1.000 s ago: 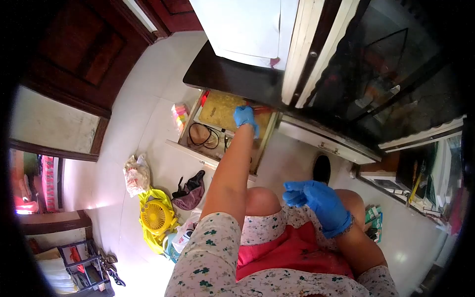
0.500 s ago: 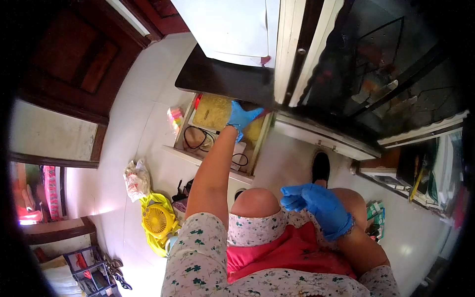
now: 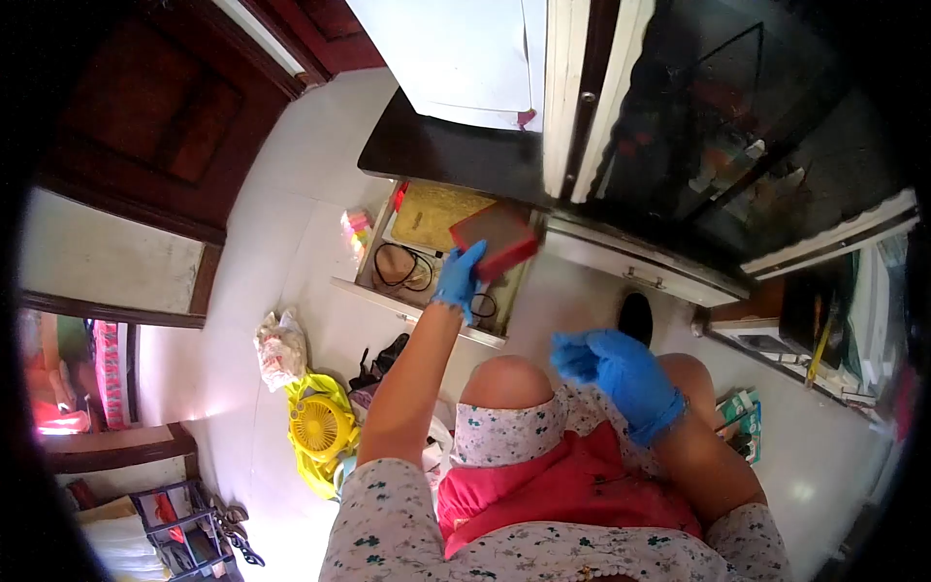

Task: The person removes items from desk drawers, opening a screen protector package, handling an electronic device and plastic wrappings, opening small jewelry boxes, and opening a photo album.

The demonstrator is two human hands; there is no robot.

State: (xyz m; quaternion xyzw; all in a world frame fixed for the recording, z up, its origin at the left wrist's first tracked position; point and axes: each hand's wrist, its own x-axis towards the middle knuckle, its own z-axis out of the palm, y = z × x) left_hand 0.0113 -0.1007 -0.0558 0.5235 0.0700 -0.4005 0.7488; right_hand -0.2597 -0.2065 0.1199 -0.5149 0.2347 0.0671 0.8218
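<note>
My left hand (image 3: pixel 459 283), in a blue glove, grips a red box with a dark top (image 3: pixel 496 239) by its near edge. The box is held tilted above an open drawer (image 3: pixel 412 308). Inside the drawer lie a yellowish board (image 3: pixel 438 215) and a black cable (image 3: pixel 407 274). My right hand (image 3: pixel 621 376), also gloved in blue, hovers over my lap near my knee, its fingers bent together; whether anything is between them is hidden.
A pack of coloured items (image 3: pixel 355 229) lies left of the drawer. A yellow fan (image 3: pixel 322 427), a white plastic bag (image 3: pixel 281 351) and dark cloth are on the floor. A white drawer front (image 3: pixel 640 269) is at the right.
My left hand has taken hold of the red box and raised it from the drawer's far right part, drawing it nearer. The right hand has stayed over my lap.
</note>
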